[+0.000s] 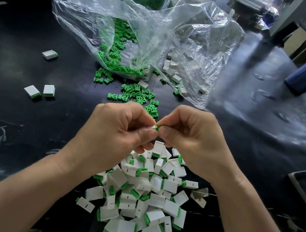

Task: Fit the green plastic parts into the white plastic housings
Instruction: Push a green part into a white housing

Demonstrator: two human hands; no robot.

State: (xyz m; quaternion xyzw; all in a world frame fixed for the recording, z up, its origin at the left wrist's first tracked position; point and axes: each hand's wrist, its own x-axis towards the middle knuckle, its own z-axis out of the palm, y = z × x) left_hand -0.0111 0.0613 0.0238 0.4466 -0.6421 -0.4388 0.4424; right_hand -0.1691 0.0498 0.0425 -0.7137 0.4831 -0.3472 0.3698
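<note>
The left hand curls round a white housing. The right hand pinches a green part at its end, and the two hands touch in the middle. Just near them lies a pile of white-and-green pieces. Farther off, loose greens spill from a clear bag onto the dark table.

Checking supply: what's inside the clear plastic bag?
Loose green parts, spilling out of the clear bag onto the table, and a few white housings on its right side. Crumpled, glaring film hides how much lies deeper.
</note>
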